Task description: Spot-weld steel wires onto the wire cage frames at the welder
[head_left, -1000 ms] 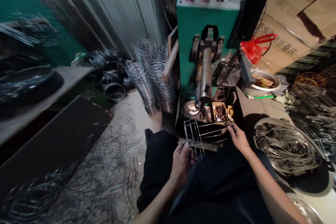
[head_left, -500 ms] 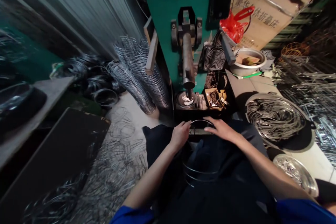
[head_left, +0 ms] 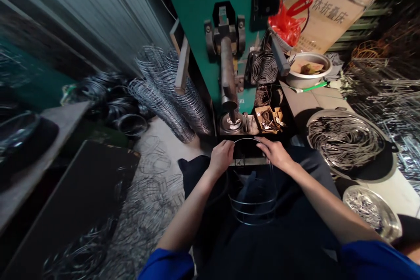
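Note:
A thin wire frame with curved rings (head_left: 252, 203) hangs over my lap, its upper ring held between my hands. On the left side my left hand (head_left: 222, 156) is closed round that ring. From the right, my right hand (head_left: 274, 152) pinches the same ring with fingers and thumb. Just beyond the ring stands a green machine (head_left: 193, 13) with a dark metal cylinder (head_left: 227, 70) pointing down at a round base (head_left: 231, 123). The lower part of the wire frame is faint against my dark clothing.
Stacks of wire rings (head_left: 164, 96) lean left of the machine. A yellow tray (head_left: 269, 119) holds small parts. At right are a pan of bent wires (head_left: 344, 140), a metal bowl of small pieces (head_left: 365, 210) and a white basin (head_left: 308, 79). Loose wire litters the floor.
Both hands have moved slightly up with the ring, closer to the machine's base. My right fingers have closed in on the wire, and more of the frame shows below. The view has shifted a little.

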`<state>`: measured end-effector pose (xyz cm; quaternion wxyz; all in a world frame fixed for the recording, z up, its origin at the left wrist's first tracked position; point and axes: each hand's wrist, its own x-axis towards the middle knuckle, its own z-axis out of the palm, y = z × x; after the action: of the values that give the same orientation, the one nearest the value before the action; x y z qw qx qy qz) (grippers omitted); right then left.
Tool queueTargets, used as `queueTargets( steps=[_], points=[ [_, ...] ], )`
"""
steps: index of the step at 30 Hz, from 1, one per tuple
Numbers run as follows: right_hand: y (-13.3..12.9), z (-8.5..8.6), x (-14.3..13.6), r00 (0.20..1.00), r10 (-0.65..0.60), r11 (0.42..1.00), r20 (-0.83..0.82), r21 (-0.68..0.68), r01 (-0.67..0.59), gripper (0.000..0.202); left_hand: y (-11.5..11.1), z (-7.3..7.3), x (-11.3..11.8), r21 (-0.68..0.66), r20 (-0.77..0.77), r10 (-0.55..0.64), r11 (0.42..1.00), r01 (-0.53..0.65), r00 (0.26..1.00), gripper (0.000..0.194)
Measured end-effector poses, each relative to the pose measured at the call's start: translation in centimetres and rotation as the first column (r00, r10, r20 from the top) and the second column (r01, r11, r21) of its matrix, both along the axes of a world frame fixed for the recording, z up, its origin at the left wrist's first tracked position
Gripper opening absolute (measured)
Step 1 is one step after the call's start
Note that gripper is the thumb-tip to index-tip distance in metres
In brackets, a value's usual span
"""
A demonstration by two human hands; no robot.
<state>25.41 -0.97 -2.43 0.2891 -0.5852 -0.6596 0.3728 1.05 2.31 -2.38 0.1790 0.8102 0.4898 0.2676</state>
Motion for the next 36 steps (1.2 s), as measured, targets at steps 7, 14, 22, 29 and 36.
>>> queueTargets(
  steps=[7, 14, 22, 29, 36],
  points=[
    [1.5, 1.1, -0.1, 0.998, -0.014, 0.999, -0.056, -0.039, 0.011, 0.046, 1.3, 1.2, -0.2, 0.032, 0.055, -0.012, 0.999, 0.011, 0.998, 0.020],
    [2.9, 3.0, -0.7, 0.999, -0.029, 0.999, -0.025, 0.013, 0.029, 0.045, 2.4, 2.9, -0.4, 0.089, 0.062, -0.014, 0.996, 0.008, 0.998, 0.021],
    [4.1, 4.4, -1.5, 0.998, -0.012, 1.000, -0.065, 0.012, 0.013, 0.045, 2.8, 4.5, -1.2, 0.115, 0.004, 0.033, 0.993, -0.033, 0.999, 0.023],
    [5.5, 5.0, -2.1, 0.996, 0.018, 1.000, -0.084, -0.008, -0.019, 0.046, 3.2, 5.2, -1.7, 0.131, -0.071, 0.069, 0.990, -0.059, 0.995, 0.025],
    [5.6, 5.6, -2.2, 0.994, 0.031, 0.999, -0.101, -0.030, -0.035, 0.048, 2.8, 6.0, -1.8, 0.117, -0.106, 0.101, 0.989, -0.088, 0.989, 0.024]
  ],
)
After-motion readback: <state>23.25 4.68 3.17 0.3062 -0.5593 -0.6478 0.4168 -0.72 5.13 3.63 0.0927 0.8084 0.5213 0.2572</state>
